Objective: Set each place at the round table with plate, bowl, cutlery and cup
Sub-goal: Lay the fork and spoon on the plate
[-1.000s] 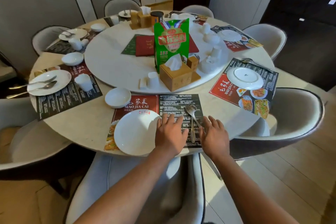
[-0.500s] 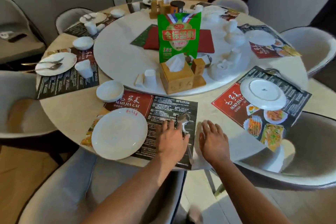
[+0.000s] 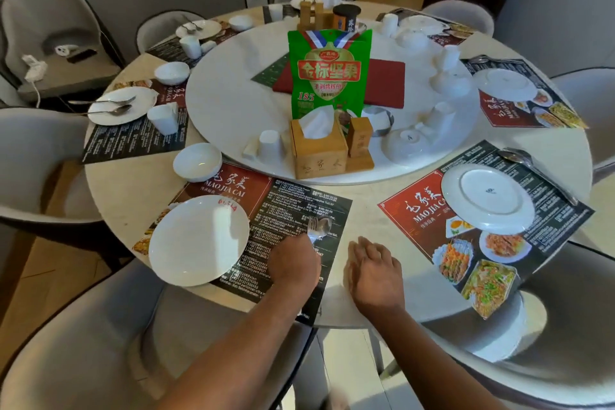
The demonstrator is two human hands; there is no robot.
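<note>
Head-worn wide view, looking forward and down, round table point(image 3: 366, 196) close

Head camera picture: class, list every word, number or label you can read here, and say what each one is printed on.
"MAO JIA CAI": near placemat, white on red.
"MAO JIA C", cut off by the plate: right placemat.
"金标坚果" and "185": green snack bag.
Red mark on the near plate rim: too blurred to read.
Fine print on the placemats' black halves: too small.
Carved characters on the wooden tissue box: unclear.
</note>
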